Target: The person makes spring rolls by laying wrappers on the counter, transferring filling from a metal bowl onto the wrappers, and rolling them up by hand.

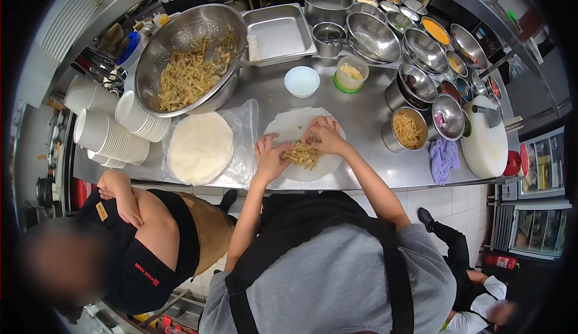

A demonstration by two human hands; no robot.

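Steel counter (271, 84) in kitchen. Shredded filling (304, 155) is heaped on round wrapper (325, 165), near front edge, flanked by left hand (272, 158) and right hand (326, 135): fingers half-curled, any pinch can't be told. Probably best packed evenly, rim kept clear.

The person wears a plain mid-grey shirt (343, 268), softly creased, with a few darker folds and paler patches across the chest. Its short sleeves sit loose; the right sleeve (424, 253) ends in a broad, open hem above the elbow, and the left sleeve (221, 289) shows as a narrower edge. Over the shirt goes a black apron (307, 207), matt and lightly wrinkled. Its wide, flat left strap (239, 301) and right strap (400, 289) frame the grey cloth. The left hand (271, 158) and right hand (326, 135) are bare, with slim fingers.
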